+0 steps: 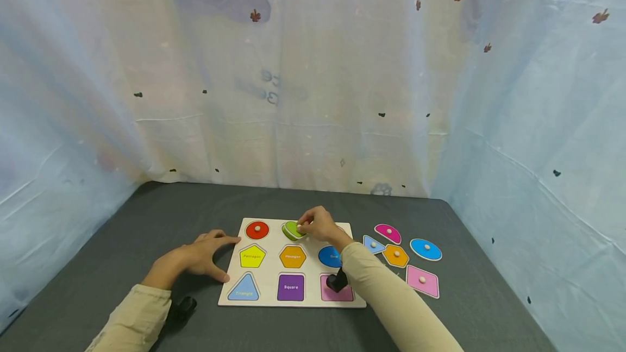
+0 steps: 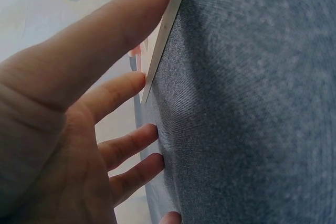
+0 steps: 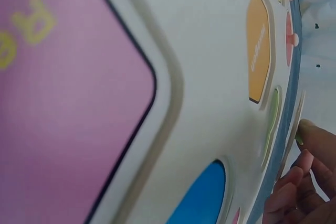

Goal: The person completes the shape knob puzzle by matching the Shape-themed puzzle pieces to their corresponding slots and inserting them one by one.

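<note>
A white shape-puzzle board (image 1: 268, 292) lies on the table, its coloured recesses printed with shape names. My right hand (image 1: 319, 225) pinches a green puzzle piece (image 1: 290, 229) between thumb and fingers, over the green recess in the back row. In the right wrist view this piece (image 3: 292, 129) appears edge-on, tilted and a little above the green recess (image 3: 271, 129). At the board's left edge rests my left hand (image 1: 207, 254), thumb near the front and index finger farther back, fingers spread. A red circle piece (image 1: 257, 230) with a knob sits in the back left recess.
Right of the board lie loose knobbed pieces: a magenta semicircle (image 1: 388, 233), a light blue triangle (image 1: 373, 244), an orange hexagon (image 1: 395, 256), a blue oval (image 1: 426, 250) and a pink rectangle (image 1: 423, 281). A pale patterned curtain (image 1: 313, 96) hangs behind the dark grey table (image 1: 195, 208).
</note>
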The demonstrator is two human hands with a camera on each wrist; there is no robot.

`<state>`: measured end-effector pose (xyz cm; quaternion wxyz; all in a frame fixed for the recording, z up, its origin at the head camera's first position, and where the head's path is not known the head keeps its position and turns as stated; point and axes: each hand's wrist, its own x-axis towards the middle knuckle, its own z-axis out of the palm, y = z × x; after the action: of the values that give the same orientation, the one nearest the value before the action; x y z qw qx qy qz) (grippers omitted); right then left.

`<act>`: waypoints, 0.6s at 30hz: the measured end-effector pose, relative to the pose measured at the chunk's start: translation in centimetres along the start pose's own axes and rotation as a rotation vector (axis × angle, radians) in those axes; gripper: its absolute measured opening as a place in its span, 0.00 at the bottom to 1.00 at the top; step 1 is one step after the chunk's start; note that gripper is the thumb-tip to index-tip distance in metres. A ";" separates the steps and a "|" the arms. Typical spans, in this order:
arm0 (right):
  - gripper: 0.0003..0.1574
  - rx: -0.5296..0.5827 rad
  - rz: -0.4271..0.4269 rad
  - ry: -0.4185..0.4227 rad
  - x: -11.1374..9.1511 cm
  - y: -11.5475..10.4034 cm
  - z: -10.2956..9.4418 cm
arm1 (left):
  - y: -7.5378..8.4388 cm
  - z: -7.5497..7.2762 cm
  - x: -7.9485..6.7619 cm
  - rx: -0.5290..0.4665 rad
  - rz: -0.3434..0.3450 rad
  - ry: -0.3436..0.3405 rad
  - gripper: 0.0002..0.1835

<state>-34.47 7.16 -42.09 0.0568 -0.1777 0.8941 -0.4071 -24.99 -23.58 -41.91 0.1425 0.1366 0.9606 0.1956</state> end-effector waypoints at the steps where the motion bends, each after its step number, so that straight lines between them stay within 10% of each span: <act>1: 0.05 0.001 0.007 -0.002 0.1 0.0 0.1 | 0.0 0.0 0.0 0.000 0.000 0.001 0.52; 18: 0.03 -0.031 0.083 0.003 1.1 -0.3 1.3 | -0.2 0.1 0.1 0.004 0.001 0.009 0.52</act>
<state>-35.06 5.67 -42.70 0.0697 -0.1407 0.9071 -0.3906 -25.07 -23.71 -42.14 0.1380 0.1363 0.9615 0.1946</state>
